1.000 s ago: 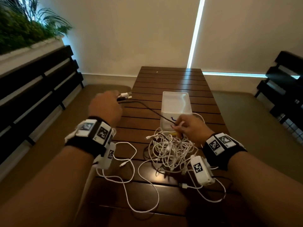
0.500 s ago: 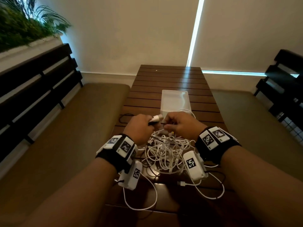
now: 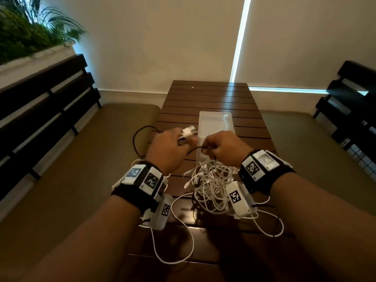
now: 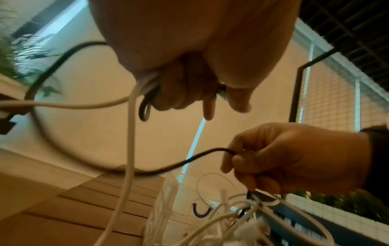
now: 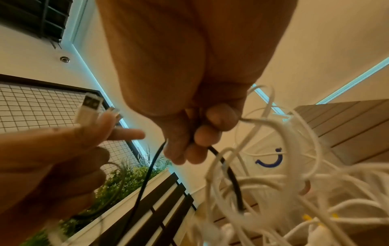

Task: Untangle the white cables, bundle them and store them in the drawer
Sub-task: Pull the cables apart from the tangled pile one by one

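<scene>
A tangle of white cables lies on the wooden table, partly lifted under my right hand. That hand pinches a black cable that runs out of the tangle. My left hand grips white USB plugs and a gathered loop of the same black cable. In the right wrist view the plug sticks up from the left hand's fingers. A white open drawer box stands just beyond both hands.
Loose white cable loops trail toward the table's near edge. Cushioned benches with dark slatted backs flank the table. A planter with green plants sits at the far left. The table's far half is bare.
My left hand swung in from the far left to beside my right hand, then drew slightly apart again. The black cable now hangs in a slack loop at the left.
</scene>
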### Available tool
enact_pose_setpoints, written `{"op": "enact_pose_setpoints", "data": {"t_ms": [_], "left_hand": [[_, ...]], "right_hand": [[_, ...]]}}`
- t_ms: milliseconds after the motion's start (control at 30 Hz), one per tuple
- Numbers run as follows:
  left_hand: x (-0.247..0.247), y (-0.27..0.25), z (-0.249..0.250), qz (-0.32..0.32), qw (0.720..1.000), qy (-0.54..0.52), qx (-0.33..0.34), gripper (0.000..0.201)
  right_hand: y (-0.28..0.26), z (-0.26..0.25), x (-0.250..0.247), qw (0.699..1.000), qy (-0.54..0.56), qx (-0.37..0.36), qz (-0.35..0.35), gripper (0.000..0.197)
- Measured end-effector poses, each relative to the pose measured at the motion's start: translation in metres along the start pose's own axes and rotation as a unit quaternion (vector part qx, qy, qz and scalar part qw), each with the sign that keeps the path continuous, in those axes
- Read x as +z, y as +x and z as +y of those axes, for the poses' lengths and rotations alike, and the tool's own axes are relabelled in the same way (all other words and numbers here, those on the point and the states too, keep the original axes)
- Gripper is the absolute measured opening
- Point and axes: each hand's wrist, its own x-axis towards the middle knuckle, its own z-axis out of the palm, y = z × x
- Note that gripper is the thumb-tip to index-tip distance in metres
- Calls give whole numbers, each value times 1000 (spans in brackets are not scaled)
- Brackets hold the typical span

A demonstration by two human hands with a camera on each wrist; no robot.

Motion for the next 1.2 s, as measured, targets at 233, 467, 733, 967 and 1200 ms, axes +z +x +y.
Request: {"op": "enact_pose_setpoints", "data": {"t_ms": [233, 467, 733, 967, 1200], "left_hand": [[15, -1, 3, -77, 996, 31, 25, 18], [-19, 13, -1, 71, 994, -19, -76, 23], [-6, -13, 31, -36, 990, 133, 42, 26], [-9, -18, 45, 108, 987, -57, 104, 24], [15, -11, 16, -132, 986, 103, 21, 19]], "right_hand": [[-15, 0, 18, 999, 33, -20, 15, 15], [-10, 21, 25, 999, 36, 38, 3, 7], [-3, 28, 40, 997, 14, 73, -38, 8], [1, 29, 32, 994, -37, 101, -34, 23], [-4, 9, 31, 1000, 2, 7, -1, 12]]}}
